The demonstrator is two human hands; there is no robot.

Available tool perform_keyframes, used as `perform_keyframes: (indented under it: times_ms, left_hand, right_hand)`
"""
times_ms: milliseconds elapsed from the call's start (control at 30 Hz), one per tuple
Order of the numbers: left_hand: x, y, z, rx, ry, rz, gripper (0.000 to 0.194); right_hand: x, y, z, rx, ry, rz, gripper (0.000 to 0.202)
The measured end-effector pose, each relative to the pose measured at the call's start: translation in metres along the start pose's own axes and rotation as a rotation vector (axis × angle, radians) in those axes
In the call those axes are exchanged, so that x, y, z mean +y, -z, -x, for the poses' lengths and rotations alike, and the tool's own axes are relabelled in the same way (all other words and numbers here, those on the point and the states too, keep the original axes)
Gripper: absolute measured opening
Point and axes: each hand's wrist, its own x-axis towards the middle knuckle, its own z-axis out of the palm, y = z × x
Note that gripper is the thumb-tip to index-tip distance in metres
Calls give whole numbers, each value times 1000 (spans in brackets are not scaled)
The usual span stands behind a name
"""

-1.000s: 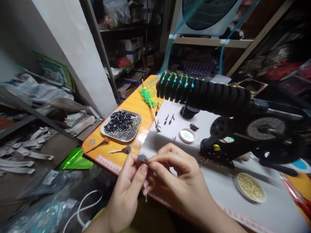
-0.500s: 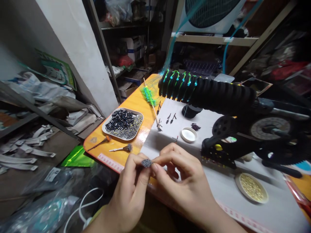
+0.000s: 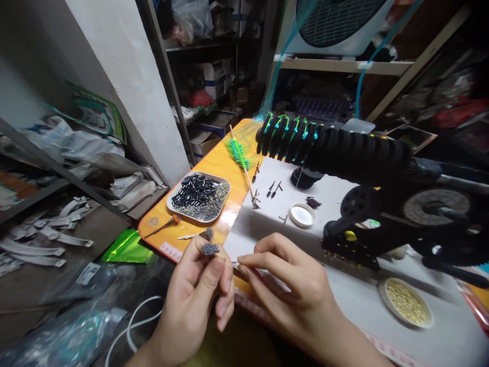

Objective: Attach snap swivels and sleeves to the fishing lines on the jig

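My left hand (image 3: 200, 295) is closed, its thumb and fingers pinching a small bundle with grey bead-like tips (image 3: 210, 249). The lower part of the bundle is hidden by the fingers. Just to the right, my right hand (image 3: 292, 288) is apart from it, thumb and forefinger pressed together; whatever may be between them is too small to make out. Behind my left hand lies a white stick with a grey tufted end (image 3: 191, 236). Beside that is a brown stick with an orange tip (image 3: 163, 224).
A white tray (image 3: 168, 201) holds black tubes and grey beads. A ridged black roller (image 3: 344, 150) on a geared machine carries green threads. Nearby are a small white dish (image 3: 303, 215), a bowl of yellowish beads (image 3: 428, 321), a green tufted stick (image 3: 237, 152) and several small dark pieces (image 3: 273, 189).
My hands have moved apart. My left hand shifted left with the grey-tipped bundle, and my right hand has let go of it. The view has turned slightly left.
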Motion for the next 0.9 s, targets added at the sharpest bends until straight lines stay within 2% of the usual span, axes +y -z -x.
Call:
perform_keyframes:
  times_ms: [367, 567, 667, 767, 900]
  left_hand:
    - [-2, 2, -4, -23, 72, 65, 17]
    - [-4, 0, -2, 2, 96, -11, 18]
    - [-5, 0, 1, 51, 84, -124, 18]
    - [-5, -2, 3, 71, -2, -177, 10]
    - [-2, -6, 3, 106, -279, -153, 11]
  right_hand:
    - [0, 0, 2, 36, 54, 71, 8]
    - [-1, 3, 1, 77, -43, -100, 20]
    - [-3, 3, -1, 82, -58, -156, 17]
    - [-6, -1, -2, 96, -65, -151, 14]
    - [-9, -4, -2, 85, -84, -156, 11]
